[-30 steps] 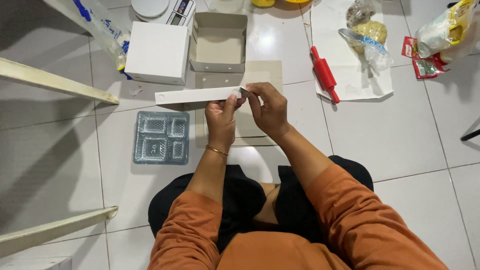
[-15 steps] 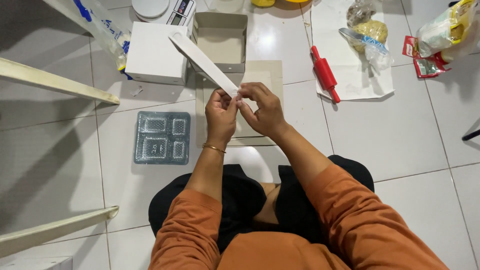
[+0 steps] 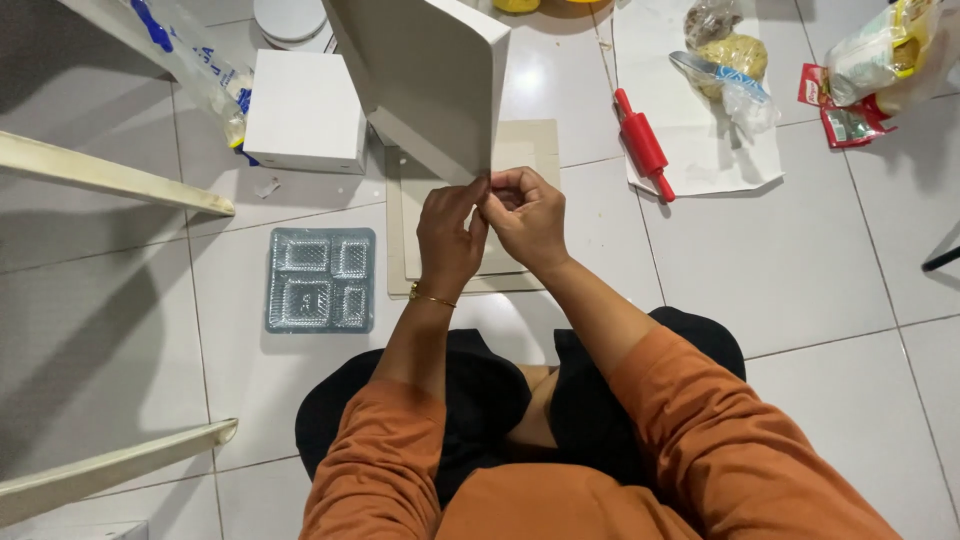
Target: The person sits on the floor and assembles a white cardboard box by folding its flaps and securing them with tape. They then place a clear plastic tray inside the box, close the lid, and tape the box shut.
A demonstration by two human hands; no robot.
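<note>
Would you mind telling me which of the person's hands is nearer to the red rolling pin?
The right hand is nearer: the red rolling pin lies up and to its right on the white paper. The left hand is farther off, on the other side of the right hand.

Both hands, left hand [image 3: 447,232] and right hand [image 3: 524,213], pinch the lower corner of a folded white cardboard sheet [image 3: 425,70]. A clear plastic compartment tray [image 3: 320,279] lies on the floor left of them. A red rolling pin [image 3: 643,143] lies to their right.
</note>
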